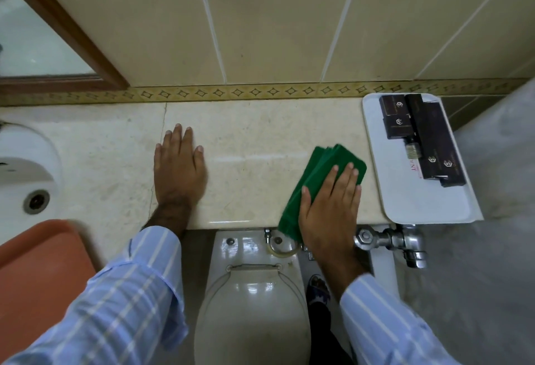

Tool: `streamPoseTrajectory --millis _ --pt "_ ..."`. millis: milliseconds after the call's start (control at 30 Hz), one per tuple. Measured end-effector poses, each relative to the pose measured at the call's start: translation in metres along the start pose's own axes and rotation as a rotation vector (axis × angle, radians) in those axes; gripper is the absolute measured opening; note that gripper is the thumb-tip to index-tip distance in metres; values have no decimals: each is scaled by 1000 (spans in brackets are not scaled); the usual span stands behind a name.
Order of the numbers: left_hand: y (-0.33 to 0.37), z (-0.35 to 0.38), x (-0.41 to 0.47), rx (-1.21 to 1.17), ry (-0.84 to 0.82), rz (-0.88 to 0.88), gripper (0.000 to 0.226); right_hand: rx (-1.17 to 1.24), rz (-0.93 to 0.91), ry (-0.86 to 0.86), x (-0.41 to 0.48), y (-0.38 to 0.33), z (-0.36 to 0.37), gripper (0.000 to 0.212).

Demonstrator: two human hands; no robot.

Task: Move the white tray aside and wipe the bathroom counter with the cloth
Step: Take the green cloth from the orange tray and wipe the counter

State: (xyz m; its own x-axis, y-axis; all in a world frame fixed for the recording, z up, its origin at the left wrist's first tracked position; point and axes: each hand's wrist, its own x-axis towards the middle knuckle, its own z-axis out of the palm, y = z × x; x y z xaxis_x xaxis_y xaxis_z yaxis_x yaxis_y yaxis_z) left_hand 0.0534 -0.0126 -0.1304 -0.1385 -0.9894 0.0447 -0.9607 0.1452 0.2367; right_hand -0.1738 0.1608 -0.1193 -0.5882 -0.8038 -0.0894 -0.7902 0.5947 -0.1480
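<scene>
A white tray [428, 205] lies at the right end of the beige marble counter [254, 138], its near corner hanging over the edge. Several dark boxes [425, 136] lie in it. A folded green cloth [315, 179] rests on the counter just left of the tray. My right hand [330, 205] lies flat on the cloth, fingers pressed down on it. My left hand [179, 167] rests palm down on the bare counter, fingers spread, holding nothing.
A white sink [26, 167] is at the counter's left end. A toilet [252, 301] stands below the counter's front edge, with a chrome flush valve [390, 241] to its right. An orange tray [37, 275] sits at lower left. A tiled wall and a mirror frame [66, 31] rise behind.
</scene>
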Motion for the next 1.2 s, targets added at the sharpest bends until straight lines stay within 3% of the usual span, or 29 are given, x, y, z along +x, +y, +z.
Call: streamPoseTrajectory --millis 167,233,300,433,500,567,633,700,800,967,1067,1200 --pt "0 0 0 -18 3 -1 56 5 -7 -25 -3 -3 0 77" --pt "-1 0 0 -33 -7 -15 57 38 -118 -41 26 -23 0 77" --pt "-3 0 -1 -118 0 -25 57 59 -393 -74 57 -46 1 77" --pt "-8 -6 -1 -417 93 -70 57 -28 -1187 -267 94 -101 -1 78" --pt "-9 -7 -2 -435 101 -71 61 -34 -1327 -317 97 -116 -6 74" --pt "-9 -8 -3 -428 84 -67 61 63 -1221 -282 89 -114 -15 68" --pt "-7 -11 -5 -425 86 -73 59 162 -931 -181 76 -98 -23 59" --pt "-3 -15 -10 -389 100 -106 61 102 -625 -89 64 -78 -31 51" --pt "8 -19 -28 -295 108 -168 57 123 -409 -212 51 -63 -39 45" --pt "35 -41 -43 -248 -7 -276 31 270 -351 -306 47 -75 -50 18" --pt "25 -66 -35 -435 -113 -366 29 383 -353 -358 43 -92 -64 15" --pt "-26 -104 -16 -571 17 -488 32 564 -518 -343 50 -147 -77 18"
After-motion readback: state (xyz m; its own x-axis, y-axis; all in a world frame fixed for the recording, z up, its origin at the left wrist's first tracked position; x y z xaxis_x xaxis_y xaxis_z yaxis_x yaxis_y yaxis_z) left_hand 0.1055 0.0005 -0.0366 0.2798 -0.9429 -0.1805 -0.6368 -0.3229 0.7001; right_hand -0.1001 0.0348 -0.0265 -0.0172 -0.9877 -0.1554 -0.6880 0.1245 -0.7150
